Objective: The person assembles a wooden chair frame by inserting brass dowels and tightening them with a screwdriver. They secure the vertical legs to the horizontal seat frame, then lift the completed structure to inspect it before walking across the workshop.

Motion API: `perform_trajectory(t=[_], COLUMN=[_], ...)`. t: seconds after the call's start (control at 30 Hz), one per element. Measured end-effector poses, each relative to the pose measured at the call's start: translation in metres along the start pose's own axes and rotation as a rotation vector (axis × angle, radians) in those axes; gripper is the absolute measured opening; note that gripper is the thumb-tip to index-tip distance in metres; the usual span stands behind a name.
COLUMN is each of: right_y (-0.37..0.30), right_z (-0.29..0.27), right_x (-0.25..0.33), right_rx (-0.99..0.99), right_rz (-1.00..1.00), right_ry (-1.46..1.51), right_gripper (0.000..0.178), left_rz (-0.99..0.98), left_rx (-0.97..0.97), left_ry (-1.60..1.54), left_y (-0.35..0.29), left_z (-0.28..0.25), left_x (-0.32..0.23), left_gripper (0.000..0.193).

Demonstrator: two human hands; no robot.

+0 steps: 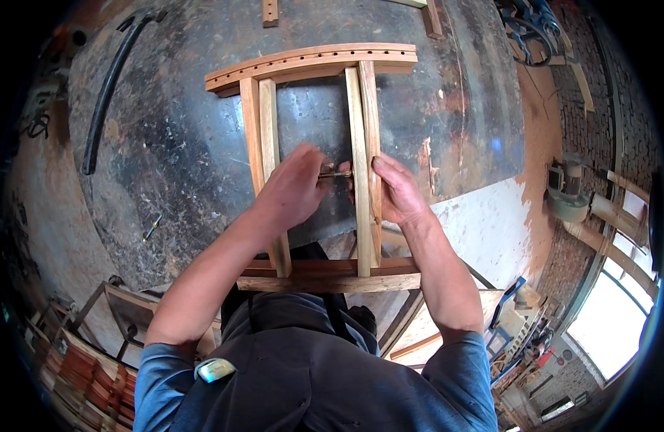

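Note:
A wooden frame (pixel 310 59) rests on the dark worktop and reaches to my lap. Its far rail has a row of small holes, and its uprights stand in two pairs. Between the pairs, my left hand (pixel 296 186), partly smeared by motion, pinches a small thin metal rod (pixel 335 174). The rod points at the inner right upright (pixel 359 209); its exact kind I cannot make out. My right hand (pixel 397 189) is closed around the outer right upright (pixel 376 209), thumb on top. Some of its fingers show past the inner upright, near the rod's end.
A long black-handled tool (pixel 105 108) lies at the worktop's left. A small thin metal tool (pixel 153 227) lies nearer me. Wooden pieces (pixel 270 13) sit at the far edge. Off to the right stands a grey-green machine (pixel 567 201); stacked wood (pixel 87 381) is at lower left.

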State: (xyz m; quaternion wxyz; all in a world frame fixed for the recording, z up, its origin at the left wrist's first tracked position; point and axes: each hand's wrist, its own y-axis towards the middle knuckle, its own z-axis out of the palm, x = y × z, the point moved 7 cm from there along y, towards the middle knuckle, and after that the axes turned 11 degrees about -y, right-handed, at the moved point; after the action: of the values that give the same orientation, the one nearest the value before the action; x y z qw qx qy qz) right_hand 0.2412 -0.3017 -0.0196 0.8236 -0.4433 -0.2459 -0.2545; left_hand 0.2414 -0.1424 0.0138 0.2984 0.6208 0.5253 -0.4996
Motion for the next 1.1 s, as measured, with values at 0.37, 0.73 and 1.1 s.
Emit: perform_trajectory(t=[0.37,0.73,1.1], right_y=[-0.001,0.000,0.000], right_z=[-0.001,-0.001,0.003], right_x=[-0.001,-0.002,-0.002], right_rx=[0.007,0.006,0.029], right_rz=[-0.002,0.000,-0.010], right_ry=[0.000,-0.011,0.005], right_gripper=[0.037,0.038,0.037], left_rz=[-0.025,-0.039,0.034], left_rx=[0.065,0.128,0.099], left_ry=[0.056,0.129,0.245], left_y=[0.002,0.003,-0.002], left_z=[0.005,0.004,0.011], left_x=[0.010,0.007,0.012], left_gripper=[0.012,0.015,0.023])
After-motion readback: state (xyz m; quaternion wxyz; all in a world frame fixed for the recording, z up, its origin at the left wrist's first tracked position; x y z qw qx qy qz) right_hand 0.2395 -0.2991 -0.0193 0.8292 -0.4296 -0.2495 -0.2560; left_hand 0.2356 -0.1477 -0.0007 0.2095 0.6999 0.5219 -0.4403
